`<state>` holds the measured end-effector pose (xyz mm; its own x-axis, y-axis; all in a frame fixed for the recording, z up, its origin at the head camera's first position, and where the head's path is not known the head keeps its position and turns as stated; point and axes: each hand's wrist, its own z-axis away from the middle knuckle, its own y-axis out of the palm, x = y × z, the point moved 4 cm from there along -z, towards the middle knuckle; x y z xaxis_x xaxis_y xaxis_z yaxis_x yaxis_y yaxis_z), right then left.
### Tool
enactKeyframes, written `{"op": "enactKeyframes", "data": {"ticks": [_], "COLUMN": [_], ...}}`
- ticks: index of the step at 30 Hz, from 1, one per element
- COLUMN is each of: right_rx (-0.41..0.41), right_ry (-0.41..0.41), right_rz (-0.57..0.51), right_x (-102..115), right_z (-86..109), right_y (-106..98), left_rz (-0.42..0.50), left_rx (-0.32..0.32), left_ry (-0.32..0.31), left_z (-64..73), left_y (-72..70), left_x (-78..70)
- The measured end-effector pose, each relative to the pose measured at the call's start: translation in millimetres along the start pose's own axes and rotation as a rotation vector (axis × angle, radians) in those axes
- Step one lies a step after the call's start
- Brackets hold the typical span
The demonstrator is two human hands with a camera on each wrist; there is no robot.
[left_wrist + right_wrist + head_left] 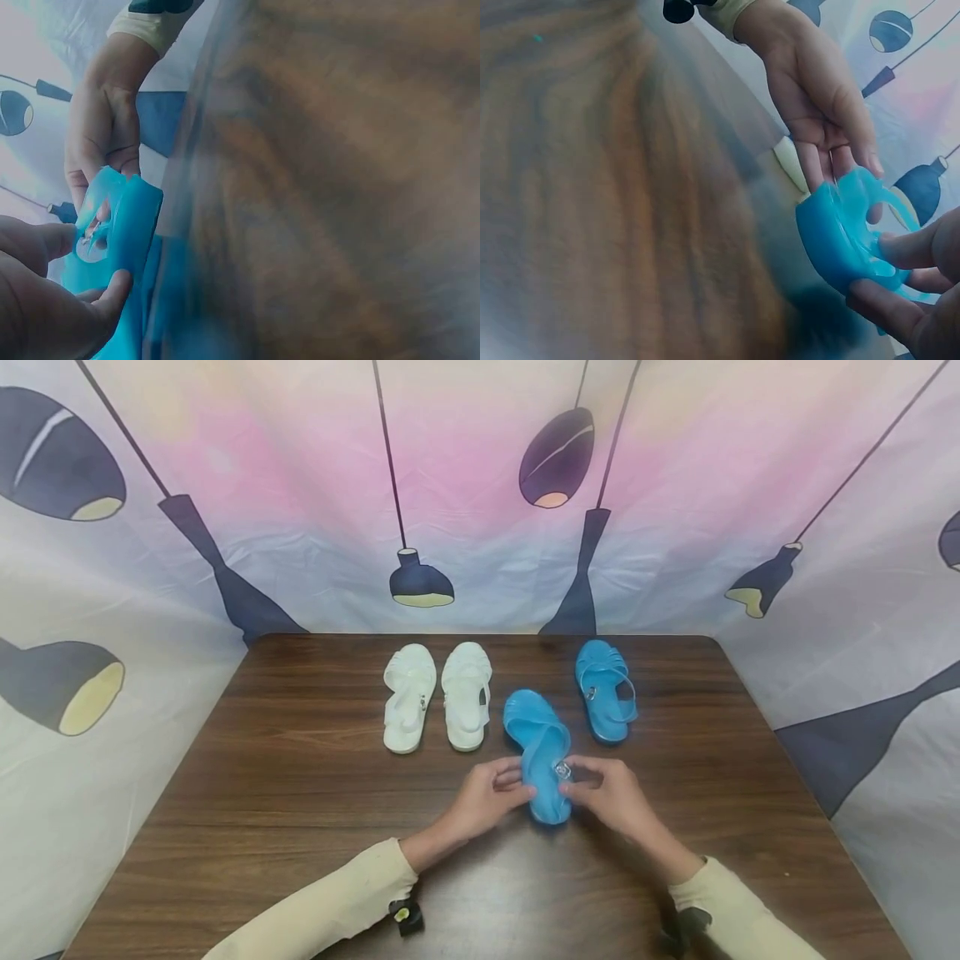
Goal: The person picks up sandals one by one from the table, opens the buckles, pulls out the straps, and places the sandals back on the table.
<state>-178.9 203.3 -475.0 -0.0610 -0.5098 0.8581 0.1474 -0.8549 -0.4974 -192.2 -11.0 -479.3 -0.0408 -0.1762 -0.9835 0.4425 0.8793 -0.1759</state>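
Note:
Both hands hold a blue sandal [545, 752], its toe pointing away and its heel toward me. On the left side near the heel, my left hand [487, 797] pinches it between thumb and fingers. My right hand [613, 795] grips the opposite side, fingertips at the strap by a shiny buckle [562, 770]. In the right wrist view the sandal [821, 232] is tilted over the table, with a blurred shadow below. The left wrist view shows a thumb and finger of my left hand [60, 300] against the sandal's edge. Behind stands the other blue sandal [609, 693], toe away.
Two white sandals, a left one [405, 727] and a right one [467, 727], stand side by side on the brown wooden table [300, 777], left of the blue pair. A patterned cloth [480, 485] with printed lamps hangs behind the table's far edge.

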Motion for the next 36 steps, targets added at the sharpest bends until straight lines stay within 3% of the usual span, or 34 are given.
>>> {"op": "enactKeyframes", "data": {"ticks": [8, 25, 36], "right_rx": [-0.062, -0.094, -0.033], "right_ry": [-0.041, -0.018, 0.041], "right_rz": [0.033, 0.086, 0.120], "right_x": [15, 31, 29], "right_z": [-27.7, -90.9, -107.0], "right_y": [-20, -37, -36], "left_rz": [-0.076, 0.006, 0.027], "left_rx": [-0.103, -0.305, -0.320], "left_ry": [0.018, -0.012, -0.104], "left_z": [-30.9, -89.9, -107.3], "left_y": [-0.3, 3.7, 5.4], "left_x": [-15.8, -20.2, -8.6]}}
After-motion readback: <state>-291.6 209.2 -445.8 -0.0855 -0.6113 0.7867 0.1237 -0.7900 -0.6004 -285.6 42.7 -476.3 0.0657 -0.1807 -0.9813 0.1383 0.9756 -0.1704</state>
